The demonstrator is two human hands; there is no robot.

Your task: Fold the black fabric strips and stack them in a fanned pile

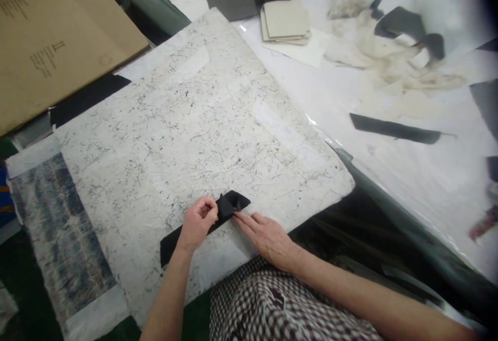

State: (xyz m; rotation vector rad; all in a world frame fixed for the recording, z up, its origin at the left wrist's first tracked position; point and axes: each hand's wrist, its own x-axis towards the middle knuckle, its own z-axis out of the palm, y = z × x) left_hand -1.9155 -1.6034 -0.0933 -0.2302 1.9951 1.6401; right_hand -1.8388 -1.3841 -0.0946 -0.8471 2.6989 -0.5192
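Observation:
A black strip of cloth-like material (170,247) lies slantwise near the front edge of the speckled white board (202,133). Part of it is folded up into a raised loop near its right end. My left hand (199,221) is closed, its thumb and fingertips pinching the lifted part of the strip. Beside it, my right hand (268,238) rests with fingers stretched out, the tips touching the strip's lower edge at the fold. My left forearm and hand cover some of the strip's middle.
A cardboard sheet (70,35) lies at the back left. To the right, a white-covered table (389,169) bears a stack of cream squares (286,19), a dark strip (395,128) and several scraps. A worn dark patch (62,232) covers the board's left side. Checked cloth (272,304) shows at the front edge.

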